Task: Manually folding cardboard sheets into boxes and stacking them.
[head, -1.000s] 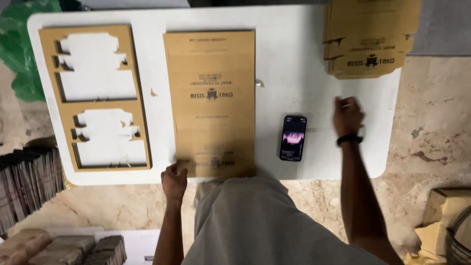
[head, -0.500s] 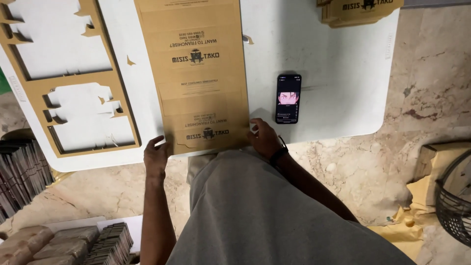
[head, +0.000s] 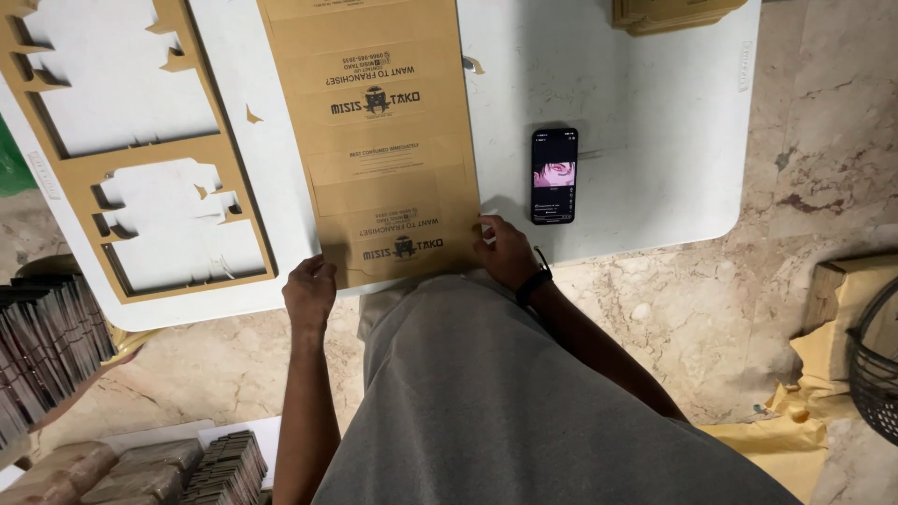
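Note:
A long brown printed cardboard sheet (head: 379, 140) lies flat on the white table (head: 645, 112), its near end at the table's front edge. My left hand (head: 310, 293) grips the near left corner of that sheet. My right hand (head: 505, 252), with a black band on the wrist, holds the near right corner. Both hands curl over the sheet's edge.
A punched-out cardboard frame (head: 140, 159) lies to the left on the table. A lit phone (head: 554, 175) rests right of the sheet. A stack of cardboard (head: 673, 13) sits far right. Bundled stacks (head: 47, 337) stand on the floor left; a dark basket (head: 875, 365) is at right.
My right hand came from the far right of the table to the sheet's near right corner. The view moved closer and lower over the sheet.

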